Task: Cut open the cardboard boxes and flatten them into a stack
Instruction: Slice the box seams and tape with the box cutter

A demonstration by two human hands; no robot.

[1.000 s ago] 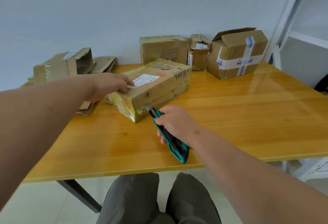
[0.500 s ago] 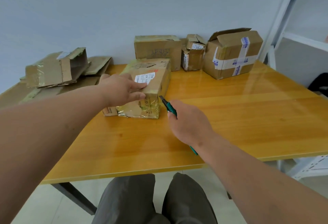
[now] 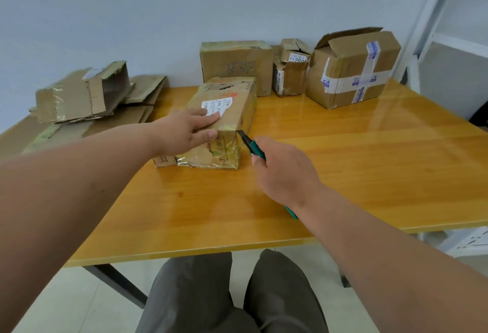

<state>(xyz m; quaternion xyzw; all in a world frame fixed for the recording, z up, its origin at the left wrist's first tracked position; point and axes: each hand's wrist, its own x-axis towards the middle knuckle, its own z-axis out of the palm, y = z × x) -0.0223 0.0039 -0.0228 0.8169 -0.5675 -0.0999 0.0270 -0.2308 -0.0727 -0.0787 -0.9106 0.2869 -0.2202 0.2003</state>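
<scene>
Taped box (image 3: 224, 119) flat on yellow counter (image 3: 343, 169), near middle, long axis running away from viewer. White label (image 3: 217, 105) on top face; near end wrapped in shiny clear tape.

Left hand (image 3: 184, 132) pressing down on top of box at near edge, fingers straight and spread over label, thumb hanging over near end face. Nothing grasped.

Right hand (image 3: 285, 171) curled round green knife (image 3: 253, 148), grip closed tight on handle. Dark blade tip right at near right corner of box, just under top edge; contact or actual cut not clear. Handle end poking out below wrist.

At back against wall: closed brown box (image 3: 235, 63), small crumpled box (image 3: 291, 70) just beside it, larger box (image 3: 353, 68) with white and blue tape and one flap raised.

Far left on counter: stack of flattened cardboard (image 3: 87, 124), with half-collapsed open box (image 3: 81, 92) lying on top.

White metal frame (image 3: 433, 8) at right edge. Grey trouser legs (image 3: 232, 295) below counter edge.
</scene>
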